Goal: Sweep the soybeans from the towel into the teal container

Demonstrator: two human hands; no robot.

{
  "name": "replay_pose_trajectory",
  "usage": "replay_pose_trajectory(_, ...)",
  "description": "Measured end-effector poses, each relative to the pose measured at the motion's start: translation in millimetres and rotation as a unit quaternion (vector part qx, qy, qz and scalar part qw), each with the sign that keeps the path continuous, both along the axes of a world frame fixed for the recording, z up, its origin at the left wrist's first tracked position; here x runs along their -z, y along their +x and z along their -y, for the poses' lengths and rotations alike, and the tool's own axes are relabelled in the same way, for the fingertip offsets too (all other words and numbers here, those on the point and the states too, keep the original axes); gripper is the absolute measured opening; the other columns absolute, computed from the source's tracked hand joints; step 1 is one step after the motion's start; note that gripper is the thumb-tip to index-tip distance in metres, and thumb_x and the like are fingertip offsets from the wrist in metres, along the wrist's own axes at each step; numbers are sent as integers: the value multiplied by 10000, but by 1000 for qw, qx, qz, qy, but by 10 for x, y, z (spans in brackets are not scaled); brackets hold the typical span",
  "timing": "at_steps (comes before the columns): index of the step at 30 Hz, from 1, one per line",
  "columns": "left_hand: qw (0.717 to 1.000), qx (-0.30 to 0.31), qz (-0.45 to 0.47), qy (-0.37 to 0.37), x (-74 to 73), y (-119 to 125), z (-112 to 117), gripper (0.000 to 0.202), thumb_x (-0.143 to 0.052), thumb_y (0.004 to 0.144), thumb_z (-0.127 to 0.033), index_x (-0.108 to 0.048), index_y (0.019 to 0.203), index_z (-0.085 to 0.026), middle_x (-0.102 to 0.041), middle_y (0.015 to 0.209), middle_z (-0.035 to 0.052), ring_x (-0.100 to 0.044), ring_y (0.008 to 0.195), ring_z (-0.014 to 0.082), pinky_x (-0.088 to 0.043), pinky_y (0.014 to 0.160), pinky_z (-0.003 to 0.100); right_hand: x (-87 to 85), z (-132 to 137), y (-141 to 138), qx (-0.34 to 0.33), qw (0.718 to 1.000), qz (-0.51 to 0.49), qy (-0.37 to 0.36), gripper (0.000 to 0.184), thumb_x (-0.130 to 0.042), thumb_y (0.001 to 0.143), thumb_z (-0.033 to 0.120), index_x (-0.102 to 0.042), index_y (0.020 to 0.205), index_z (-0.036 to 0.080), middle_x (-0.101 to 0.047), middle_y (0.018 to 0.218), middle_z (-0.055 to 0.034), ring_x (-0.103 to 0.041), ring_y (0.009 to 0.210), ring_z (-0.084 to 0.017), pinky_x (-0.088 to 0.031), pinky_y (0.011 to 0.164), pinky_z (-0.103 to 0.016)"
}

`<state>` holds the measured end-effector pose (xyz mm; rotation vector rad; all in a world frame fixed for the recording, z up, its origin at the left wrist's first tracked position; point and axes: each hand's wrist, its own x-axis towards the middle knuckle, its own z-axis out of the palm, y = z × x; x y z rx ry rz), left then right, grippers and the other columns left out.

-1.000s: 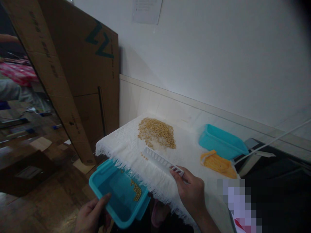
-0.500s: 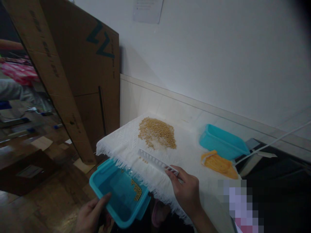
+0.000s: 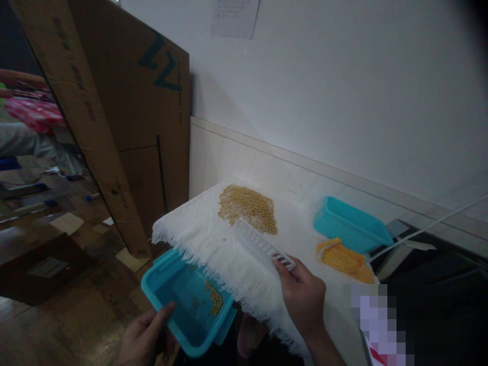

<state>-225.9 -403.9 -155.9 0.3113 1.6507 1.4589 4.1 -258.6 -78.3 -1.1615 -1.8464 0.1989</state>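
Left hand (image 3: 143, 338) gripping teal plastic container (image 3: 188, 302) below fringed white cloth (image 3: 229, 259); right hand (image 3: 301, 295) clasping white slotted plastic scraper (image 3: 259, 244) beside yellow bean pile (image 3: 247, 207).

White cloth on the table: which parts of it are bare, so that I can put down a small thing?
The white cloth is bare in its left corner, between the bean pile and the fringed edge. Another bare strip lies between the pile and the second blue container. The front middle is crowded: the right hand holds the white slotted tool against the pile. The yellow object fills the right side.
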Motion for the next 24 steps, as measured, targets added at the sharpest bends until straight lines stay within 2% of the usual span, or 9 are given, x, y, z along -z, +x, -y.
replay_pose_trajectory(3, 1000, 7, -9, -2, 27, -11, 6, 490, -659, 563, -633, -526, 379, -199, -519, 273, 17, -435, 244, 129, -339, 300, 233, 101, -183, 86, 56, 997, 34, 27, 328, -540, 867, 433, -709, 896, 154, -727, 664, -41, -686, 553, -175, -478, 514, -209)
replay_pose_trajectory(5, 1000, 10, -17, -2, 38, -14, 9, 493, -649, 571, -638, -531, 380, -199, -525, 280, 21, -437, 248, 132, -344, 300, 238, 144, -223, 106, 64, 997, 43, 27, 335, -530, 873, 439, -709, 895, 156, -716, 631, -34, -674, 524, -170, -460, 490, -208)
replay_pose_trajectory(10, 1000, -1, -12, 2, 13, 8, 2, 467, -663, 570, -618, -532, 404, -201, -522, 279, 13, -431, 250, 129, -332, 302, 232, 168, -186, 56, 21, 999, 37, 23, 305, -524, 888, 410, -702, 904, 163, -724, 667, -31, -678, 545, -157, -469, 513, -196)
replay_pose_trajectory(16, 1000, -9, -14, -3, -17, 16, -5, 479, -672, 563, -620, -518, 389, -200, -522, 271, 15, -428, 253, 119, -322, 319, 220, 176, -153, -1, 1, 999, 32, 33, 273, -537, 886, 376, -700, 908, 158, -732, 700, -42, -694, 582, -166, -480, 524, -194)
replay_pose_trajectory(24, 1000, -3, -17, -1, -27, 12, 9, 491, -661, 596, -615, -508, 382, -201, -528, 279, 15, -435, 260, 121, -317, 333, 224, 103, -85, -80, -20, 1000, 16, 11, 261, -538, 888, 362, -690, 909, 151, -729, 711, -48, -686, 586, -159, -491, 544, -194)
